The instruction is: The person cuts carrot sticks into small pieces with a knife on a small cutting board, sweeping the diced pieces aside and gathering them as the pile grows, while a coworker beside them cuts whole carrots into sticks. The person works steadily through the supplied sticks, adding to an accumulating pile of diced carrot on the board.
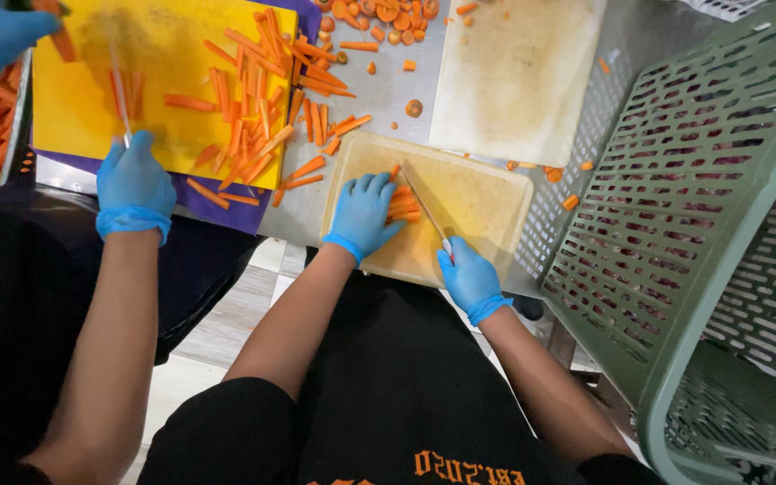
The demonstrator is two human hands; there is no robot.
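Carrot pieces lie on your pale cutting board, pressed flat under your left hand. Your right hand is wrapped tight around a knife, its blade touching the carrots. Beside you, a co-worker's gloved hand rests at a yellow board.

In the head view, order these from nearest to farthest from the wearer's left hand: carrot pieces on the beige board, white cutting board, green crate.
From the left hand:
1. Carrot pieces, under its fingers on the beige board.
2. White cutting board, beyond, up the table.
3. Green crate, far right.
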